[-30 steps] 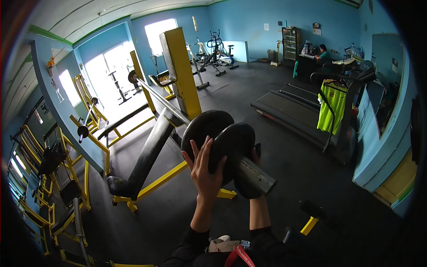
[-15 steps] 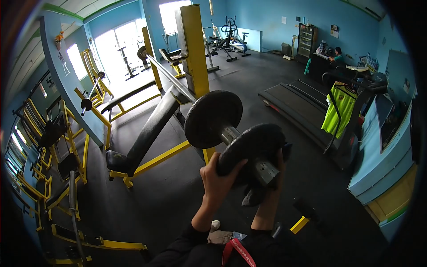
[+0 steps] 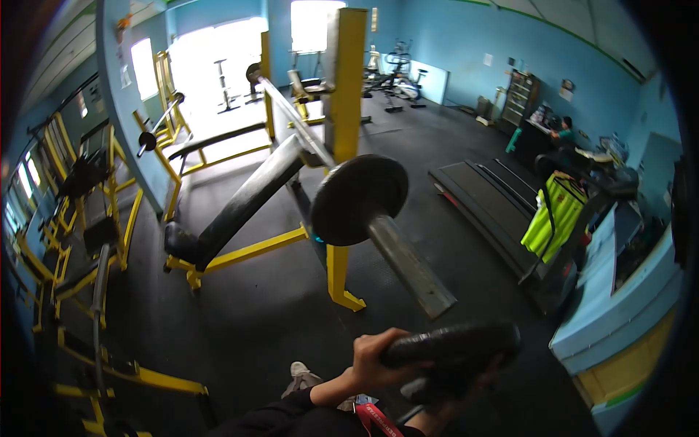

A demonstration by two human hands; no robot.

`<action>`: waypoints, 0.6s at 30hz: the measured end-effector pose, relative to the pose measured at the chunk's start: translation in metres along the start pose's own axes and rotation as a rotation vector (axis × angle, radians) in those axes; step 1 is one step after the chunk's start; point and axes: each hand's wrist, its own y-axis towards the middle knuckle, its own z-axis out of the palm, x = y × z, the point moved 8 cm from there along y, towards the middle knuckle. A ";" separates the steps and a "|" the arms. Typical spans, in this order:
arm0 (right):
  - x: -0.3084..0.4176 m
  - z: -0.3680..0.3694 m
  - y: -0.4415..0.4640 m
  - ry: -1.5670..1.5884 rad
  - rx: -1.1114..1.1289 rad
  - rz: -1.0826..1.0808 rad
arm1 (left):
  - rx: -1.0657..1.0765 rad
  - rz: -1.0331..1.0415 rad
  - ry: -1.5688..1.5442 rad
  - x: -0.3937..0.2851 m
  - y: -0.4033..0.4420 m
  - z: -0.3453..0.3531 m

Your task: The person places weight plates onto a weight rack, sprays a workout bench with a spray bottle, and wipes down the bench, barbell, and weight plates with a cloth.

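Below the near end of the barbell, a black weight plate [image 3: 455, 344] is held clear of the bar. My left hand [image 3: 380, 360] is closed round its left edge. My right hand [image 3: 473, 386] is at its lower right side, dim and partly hidden by the plate. Another black plate [image 3: 360, 198] stays on the barbell, whose bare grey sleeve [image 3: 411, 266] points down toward me. The bar [image 3: 291, 116] rests across the yellow rack post [image 3: 346, 87], above a black inclined bench [image 3: 247, 204].
A treadmill [image 3: 488, 211] stands to the right, with a bright yellow-green shirt [image 3: 555, 218] hanging on it. Behind it, a person [image 3: 565, 130] sits at a desk. Yellow-framed machines [image 3: 109, 189] line the left side. A yellow rack foot [image 3: 346, 297] stands on the dark floor.
The outer plate has slid off the sleeve and moved down toward me in both hands. The other plate is still on the bar. The view has shifted.
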 end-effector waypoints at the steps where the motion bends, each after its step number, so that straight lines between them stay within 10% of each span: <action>1: 0.005 -0.003 -0.009 -0.025 0.003 -0.023 | 0.041 -0.029 -0.041 0.008 -0.006 0.000; 13: -0.058 0.084 -0.019 -0.171 1.250 0.204 | -0.132 0.266 -0.537 0.042 -0.040 -0.140; 18: -0.165 0.121 -0.039 -0.171 1.060 0.238 | -0.416 0.104 -0.329 0.066 -0.078 -0.251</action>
